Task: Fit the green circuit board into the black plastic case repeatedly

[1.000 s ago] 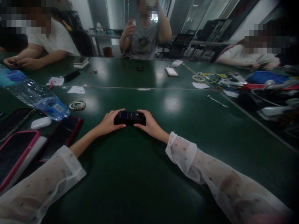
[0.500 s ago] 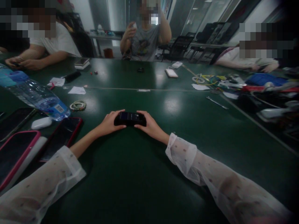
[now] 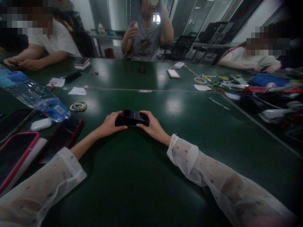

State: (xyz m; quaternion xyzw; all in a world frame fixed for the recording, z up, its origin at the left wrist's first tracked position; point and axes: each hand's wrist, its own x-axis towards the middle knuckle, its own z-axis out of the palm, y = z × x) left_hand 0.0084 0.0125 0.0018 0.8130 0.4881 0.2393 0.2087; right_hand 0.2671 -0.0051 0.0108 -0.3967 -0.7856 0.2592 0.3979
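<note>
The device [image 3: 132, 119] is between the left hand [image 3: 111, 123], at nine o'clock, and the right hand [image 3: 152, 125], at three. From it, on the table [image 3: 132, 176], the bracelets [image 3: 73, 107] and, farther, the bottle [image 3: 35, 93] are between nine and ten, the wrench [image 3: 219, 103] between two and three.

I'd call this an office or meeting room with a bit of workshop about it: a big green counter [image 3: 142, 176] stretches out in front of me, with other people [image 3: 145, 44] along its far side. Behind them I see a black office chair [image 3: 182, 47], a second counter [image 3: 109, 36] and tall glass panels [image 3: 197, 15]. To my right, a wrench [image 3: 219, 103] and a tangle of cables [image 3: 210, 79] give the workshop look, while phones [image 3: 62, 138] and a water bottle [image 3: 57, 108] are on my left.
</note>
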